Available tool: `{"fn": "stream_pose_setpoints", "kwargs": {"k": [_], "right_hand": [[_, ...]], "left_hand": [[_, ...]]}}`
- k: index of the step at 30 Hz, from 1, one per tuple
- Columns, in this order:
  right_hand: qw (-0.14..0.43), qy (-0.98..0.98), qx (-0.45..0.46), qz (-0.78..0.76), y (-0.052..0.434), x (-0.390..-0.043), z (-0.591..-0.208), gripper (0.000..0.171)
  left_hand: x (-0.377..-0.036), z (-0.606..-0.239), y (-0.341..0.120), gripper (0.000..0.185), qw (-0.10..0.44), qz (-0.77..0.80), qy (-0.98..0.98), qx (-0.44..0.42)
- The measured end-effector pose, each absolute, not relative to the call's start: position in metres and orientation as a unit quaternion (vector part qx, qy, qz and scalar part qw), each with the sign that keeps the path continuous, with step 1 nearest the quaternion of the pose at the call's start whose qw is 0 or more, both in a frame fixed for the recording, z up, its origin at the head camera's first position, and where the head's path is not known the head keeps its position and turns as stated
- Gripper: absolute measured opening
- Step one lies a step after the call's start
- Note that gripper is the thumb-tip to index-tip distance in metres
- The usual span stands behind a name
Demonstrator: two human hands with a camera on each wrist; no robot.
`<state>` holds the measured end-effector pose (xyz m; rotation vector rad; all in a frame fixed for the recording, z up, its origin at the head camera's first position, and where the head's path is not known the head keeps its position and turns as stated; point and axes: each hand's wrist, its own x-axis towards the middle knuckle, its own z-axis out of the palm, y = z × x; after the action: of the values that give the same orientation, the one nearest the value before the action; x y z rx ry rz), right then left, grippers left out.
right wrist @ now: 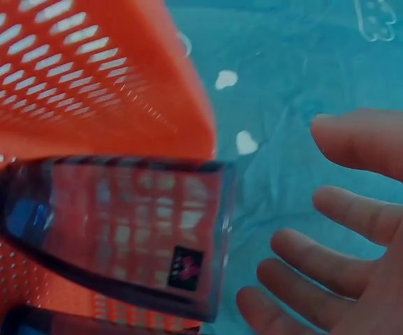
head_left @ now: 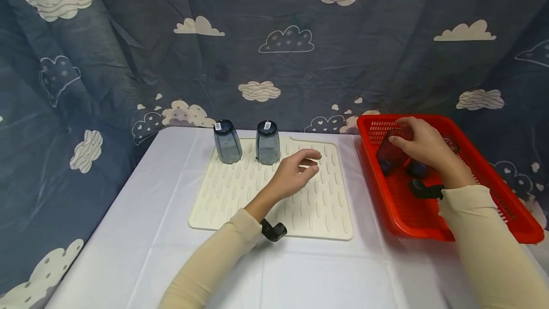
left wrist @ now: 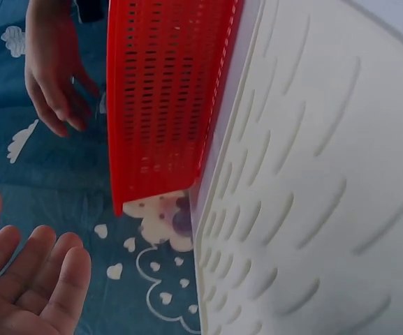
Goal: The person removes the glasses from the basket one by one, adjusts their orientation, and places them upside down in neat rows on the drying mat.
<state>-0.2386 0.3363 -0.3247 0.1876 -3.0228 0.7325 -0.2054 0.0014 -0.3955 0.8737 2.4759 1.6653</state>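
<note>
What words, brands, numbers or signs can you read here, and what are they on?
No text can be read.
White sticker, left glass on the mat: too small.
Second white sticker, right glass on the mat: too small.
Dark label with a pink mark, glass in the basket: too blurred.

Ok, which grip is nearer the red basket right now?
Right. The right grip is above the red basket; the left grip is outside it, to its left, over the white mat.

White labels [head_left: 268, 125] on two glasses [head_left: 268, 149], dark label [right wrist: 186, 268] on another glass [right wrist: 117, 227], none legible
</note>
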Motion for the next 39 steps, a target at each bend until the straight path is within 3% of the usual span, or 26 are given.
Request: {"fn": "stream_pose_setpoints", "kwargs": {"k": [4, 16, 27, 39], "right_hand": [[0.007, -0.974, 0.064, 0.216, 0.341, -0.246, -0.332, 0.066], [-0.048, -0.981, 0.058, 0.179, 0.344, -0.263, -0.338, 0.078], [-0.104, -0.98, 0.058, 0.158, 0.348, -0.272, -0.346, 0.099], [-0.11, -0.985, 0.041, 0.129, 0.346, -0.267, -0.347, 0.096]], "left_hand": [[-0.206, -0.403, 0.013, 0.034, 0.028, 0.537, 0.794, 0.284], [-0.201, -0.418, 0.041, 0.032, 0.044, 0.534, 0.793, 0.291], [-0.198, -0.41, 0.062, 0.034, 0.123, 0.585, 0.754, 0.272], [-0.198, -0.422, 0.068, 0.036, 0.186, 0.639, 0.707, 0.239]]}}
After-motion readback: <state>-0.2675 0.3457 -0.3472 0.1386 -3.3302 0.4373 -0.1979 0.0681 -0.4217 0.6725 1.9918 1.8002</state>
